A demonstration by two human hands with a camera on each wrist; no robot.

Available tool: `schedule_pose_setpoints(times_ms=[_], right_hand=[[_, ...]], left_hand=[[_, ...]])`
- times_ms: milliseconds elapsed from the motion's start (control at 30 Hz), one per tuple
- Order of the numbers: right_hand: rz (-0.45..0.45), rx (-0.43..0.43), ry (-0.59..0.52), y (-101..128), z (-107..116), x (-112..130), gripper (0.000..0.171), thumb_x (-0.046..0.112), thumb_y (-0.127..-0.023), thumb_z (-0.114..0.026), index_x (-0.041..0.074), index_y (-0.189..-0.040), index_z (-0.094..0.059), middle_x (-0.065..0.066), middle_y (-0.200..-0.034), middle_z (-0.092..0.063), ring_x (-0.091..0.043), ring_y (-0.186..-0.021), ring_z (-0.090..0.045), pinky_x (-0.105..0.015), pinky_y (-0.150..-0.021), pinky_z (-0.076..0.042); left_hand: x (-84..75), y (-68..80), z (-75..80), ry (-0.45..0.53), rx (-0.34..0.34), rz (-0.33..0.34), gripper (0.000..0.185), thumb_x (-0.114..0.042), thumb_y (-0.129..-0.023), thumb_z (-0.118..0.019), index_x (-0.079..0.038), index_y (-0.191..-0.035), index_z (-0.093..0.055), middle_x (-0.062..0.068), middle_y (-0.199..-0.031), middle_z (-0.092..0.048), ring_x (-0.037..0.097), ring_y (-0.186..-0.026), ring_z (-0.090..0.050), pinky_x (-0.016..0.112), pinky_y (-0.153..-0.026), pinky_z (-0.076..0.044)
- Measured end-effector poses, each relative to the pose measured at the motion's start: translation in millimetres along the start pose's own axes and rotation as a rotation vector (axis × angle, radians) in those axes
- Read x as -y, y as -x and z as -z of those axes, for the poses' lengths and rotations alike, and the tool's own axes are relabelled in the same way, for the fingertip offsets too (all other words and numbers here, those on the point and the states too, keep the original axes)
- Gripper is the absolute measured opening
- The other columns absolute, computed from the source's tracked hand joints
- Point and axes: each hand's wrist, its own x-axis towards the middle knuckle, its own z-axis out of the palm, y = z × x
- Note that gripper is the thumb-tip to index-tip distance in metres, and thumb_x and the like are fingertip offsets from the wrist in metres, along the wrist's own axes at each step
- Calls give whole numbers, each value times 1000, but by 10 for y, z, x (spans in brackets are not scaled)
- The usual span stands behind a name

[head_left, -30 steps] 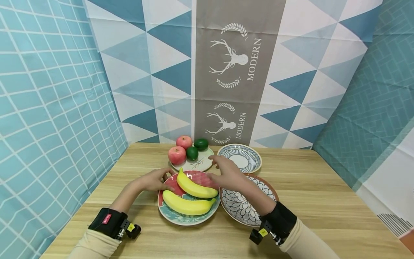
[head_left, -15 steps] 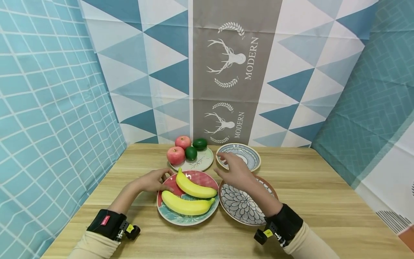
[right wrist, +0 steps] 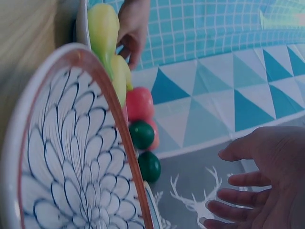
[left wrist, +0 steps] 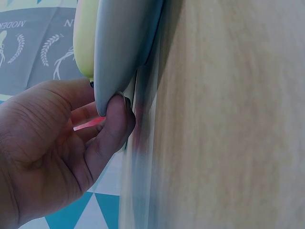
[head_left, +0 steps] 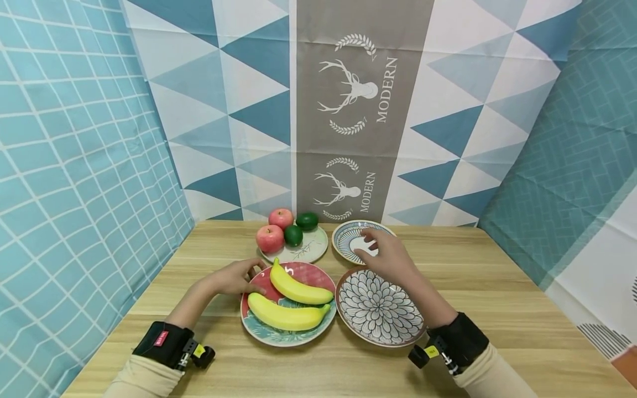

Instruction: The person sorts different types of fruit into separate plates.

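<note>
My left hand grips the left rim of a red-and-teal plate, thumb above. The left wrist view shows fingers curled under that plate's edge. On the plate lie two yellow bananas, one behind and one in front. My right hand, fingers spread and loosely bent, hovers holding nothing. It is over the back of a brown-rimmed plate with a petal pattern and partly covers a blue-and-white plate. In the right wrist view, this hand is apart from the petal-pattern plate.
Behind the bananas, a pale plate bears two red apples, one in front and one behind. Two dark green fruits, one nearer and one farther, sit beside them. Patterned cloth hangs behind the wooden table.
My right hand has moved rightward from beside the banana plate, uncovering more of the petal-pattern plate. The left hand keeps its grip, and the plates stay about where they were.
</note>
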Motion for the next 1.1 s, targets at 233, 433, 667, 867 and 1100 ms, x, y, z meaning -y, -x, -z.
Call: schedule_pose_setpoints(times_ms=[233,433,667,867,1100], right_hand=[[-119,27,5,52,142,-180,53,31,-99,-75,3,-142,-60,-20,-129,-68,-37,-113,-70,-54,-95,-57],[-182,55,46,84,238,-280,54,32,-101,-73,1,-142,-59,-22,-130,-67,-40,-115,-68,-54,-94,-58],[-208,69,80,111,335,-406,52,32,-100,-73,-2,-138,-61,-24,-123,-69,-38,-106,-70,-52,-87,-59],[-200,89,93,146,368,-518,44,28,-98,-75,-4,-128,-66,-21,-112,-72,-36,-101,-71,-49,-84,-60],[-219,146,98,238,419,-669,38,22,-97,-75,-4,-124,-69,-16,-103,-74,-34,-98,-70,-49,-81,-58]], left_hand=[[11,-10,-16,-10,-16,18,51,-25,-92,-85,-8,-131,-58,9,-99,-64,22,-80,-65,37,-68,-61],[5,-6,-20,-3,-13,20,50,-25,-92,-85,-8,-130,-58,9,-99,-63,23,-80,-65,37,-68,-61],[14,1,-5,-7,-8,5,50,-25,-92,-85,-8,-131,-57,9,-101,-63,23,-81,-65,37,-67,-61],[21,27,0,-21,-11,-5,49,-24,-93,-85,-7,-129,-57,9,-101,-63,23,-84,-63,36,-68,-60],[-9,13,-10,-39,-15,-15,49,-26,-93,-84,-7,-129,-58,9,-100,-62,22,-82,-63,36,-70,-59]])
